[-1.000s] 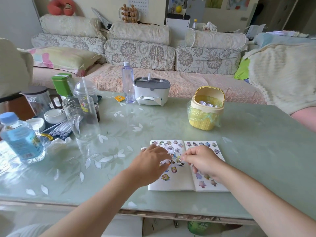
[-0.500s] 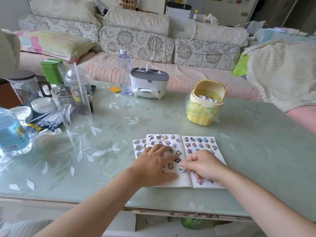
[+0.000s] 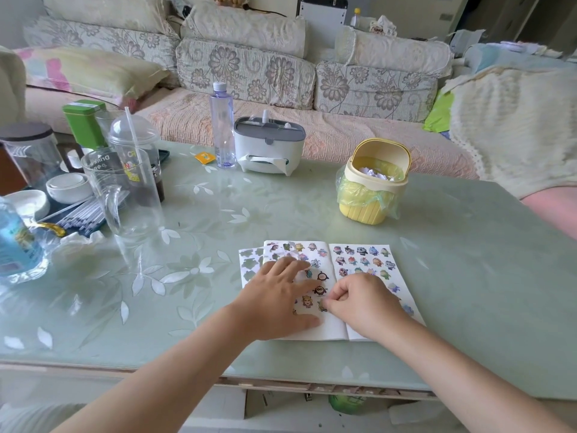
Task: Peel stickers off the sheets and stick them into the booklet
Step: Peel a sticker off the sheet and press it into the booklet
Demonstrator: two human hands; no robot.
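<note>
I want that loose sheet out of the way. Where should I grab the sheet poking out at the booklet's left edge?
Probably best to pinch the sheet by its exposed left strip, coming from the left. It lies flat on the table, and its right part is tucked under the booklet, which the left hand presses down. Only that left edge is free, so slide it out leftward.

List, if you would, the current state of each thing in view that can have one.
booklet, open flat on the table
left hand, open, fingers pressing the left page
right hand, pinching a sticker near the spine
yellow bin, lid swung open, paper inside
clear bottle, upright, capped
domed cup, lidded, straw in
sticker sheet, partly tucked under the booklet
</note>
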